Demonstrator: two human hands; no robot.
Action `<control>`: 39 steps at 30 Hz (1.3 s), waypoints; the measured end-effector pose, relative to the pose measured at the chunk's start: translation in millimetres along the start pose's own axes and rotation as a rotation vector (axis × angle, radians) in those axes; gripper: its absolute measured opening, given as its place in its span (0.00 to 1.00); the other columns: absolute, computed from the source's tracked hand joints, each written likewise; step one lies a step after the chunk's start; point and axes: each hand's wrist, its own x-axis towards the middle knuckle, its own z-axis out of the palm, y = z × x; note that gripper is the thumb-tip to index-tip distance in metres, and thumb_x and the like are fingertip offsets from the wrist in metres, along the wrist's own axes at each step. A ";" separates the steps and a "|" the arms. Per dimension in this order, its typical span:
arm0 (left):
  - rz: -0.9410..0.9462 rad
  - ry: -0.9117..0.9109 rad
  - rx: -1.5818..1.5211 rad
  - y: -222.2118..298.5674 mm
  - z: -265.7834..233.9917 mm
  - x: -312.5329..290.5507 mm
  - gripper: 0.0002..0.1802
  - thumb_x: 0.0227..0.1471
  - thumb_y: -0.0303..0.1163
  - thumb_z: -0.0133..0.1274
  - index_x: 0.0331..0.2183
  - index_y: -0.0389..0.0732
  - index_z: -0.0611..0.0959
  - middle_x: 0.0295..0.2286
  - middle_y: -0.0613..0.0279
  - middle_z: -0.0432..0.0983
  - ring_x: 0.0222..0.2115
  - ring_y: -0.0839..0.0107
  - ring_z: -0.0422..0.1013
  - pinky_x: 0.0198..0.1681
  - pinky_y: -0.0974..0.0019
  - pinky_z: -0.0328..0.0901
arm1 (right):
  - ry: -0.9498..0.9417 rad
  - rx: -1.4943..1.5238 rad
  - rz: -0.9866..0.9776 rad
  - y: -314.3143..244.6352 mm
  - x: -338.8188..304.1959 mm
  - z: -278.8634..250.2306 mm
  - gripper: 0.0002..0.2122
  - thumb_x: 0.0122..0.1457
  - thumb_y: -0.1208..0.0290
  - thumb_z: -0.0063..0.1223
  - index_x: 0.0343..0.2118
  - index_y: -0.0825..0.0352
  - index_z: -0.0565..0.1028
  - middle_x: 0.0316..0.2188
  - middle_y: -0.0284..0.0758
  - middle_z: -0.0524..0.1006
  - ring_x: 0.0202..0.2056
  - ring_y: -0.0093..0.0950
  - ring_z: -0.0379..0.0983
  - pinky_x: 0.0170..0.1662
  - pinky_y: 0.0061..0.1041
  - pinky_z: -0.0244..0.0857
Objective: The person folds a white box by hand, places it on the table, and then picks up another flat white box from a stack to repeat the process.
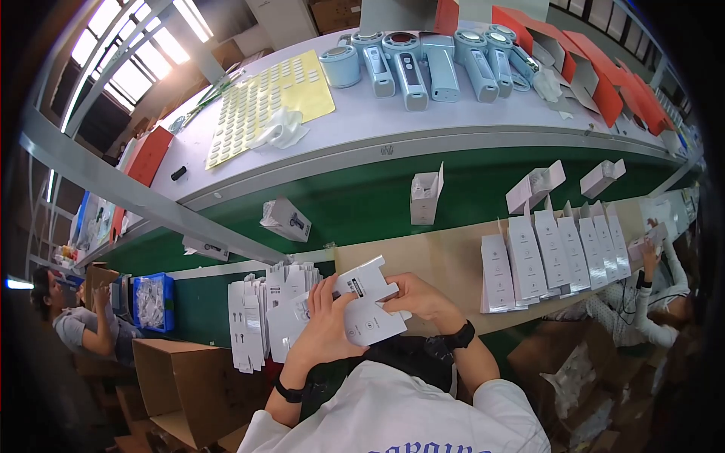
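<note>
Between my hands is a white folding carton [371,321], partly opened out, with its end flaps sticking out and dark print on its panels. My left hand [325,325] grips its left side, fingers over the top panel. At the carton's right end, my right hand [421,300] pinches the flaps; its fingertips are partly hidden by the cardboard. Just left of my left hand stands a stack of flat white cartons [249,321]. A row of upright white boxes [535,253] with raised lids stands on the brown board [445,264] to the right.
Light-blue handheld devices [411,79], a yellow sheet of pale pieces [264,102] and red boxes [604,83] lie on the raised shelf. Open white boxes [425,204] sit on the green surface. A metal post [151,196] crosses at left. People sit at both sides; a brown box [189,385] stands lower left.
</note>
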 end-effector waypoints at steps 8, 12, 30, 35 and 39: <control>0.085 0.010 0.016 11.7 0.4 6.9 0.54 0.19 0.37 0.72 0.50 0.43 0.62 0.55 0.36 0.47 0.55 0.36 0.46 0.59 0.39 0.41 | 0.184 -0.206 -0.004 -7.5 -5.0 4.9 0.15 0.47 0.79 0.55 0.41 0.73 0.76 0.36 0.36 0.78 0.36 0.22 0.74 0.41 0.22 0.66; -0.020 0.067 -0.127 -10.2 17.4 4.6 0.55 0.21 0.36 0.71 0.53 0.40 0.60 0.54 0.35 0.48 0.53 0.36 0.50 0.57 0.37 0.44 | 0.224 -0.127 0.090 -4.3 -1.6 -9.2 0.18 0.52 0.74 0.55 0.46 0.72 0.72 0.36 0.36 0.77 0.37 0.24 0.74 0.43 0.24 0.67; -0.093 0.388 -0.927 12.6 46.3 31.6 0.30 0.50 0.29 0.49 0.51 0.35 0.55 0.53 0.44 0.52 0.54 0.58 0.53 0.60 0.58 0.44 | 0.426 0.145 -0.588 5.1 -11.6 62.8 0.30 0.59 0.71 0.44 0.63 0.65 0.46 0.56 0.38 0.56 0.57 0.28 0.54 0.59 0.27 0.49; -0.103 0.469 -0.885 26.1 47.8 31.7 0.27 0.51 0.28 0.43 0.52 0.35 0.54 0.53 0.44 0.53 0.54 0.59 0.53 0.59 0.58 0.46 | 0.554 0.151 -0.539 6.8 -7.5 67.1 0.27 0.59 0.71 0.43 0.61 0.65 0.51 0.55 0.38 0.58 0.56 0.28 0.55 0.59 0.25 0.49; -0.088 0.496 -0.862 29.7 53.4 29.3 0.27 0.52 0.26 0.41 0.53 0.35 0.55 0.53 0.45 0.54 0.54 0.58 0.54 0.59 0.57 0.47 | 0.590 0.003 -0.480 -0.1 -5.7 64.8 0.27 0.60 0.68 0.41 0.61 0.66 0.51 0.56 0.38 0.59 0.56 0.28 0.57 0.58 0.26 0.52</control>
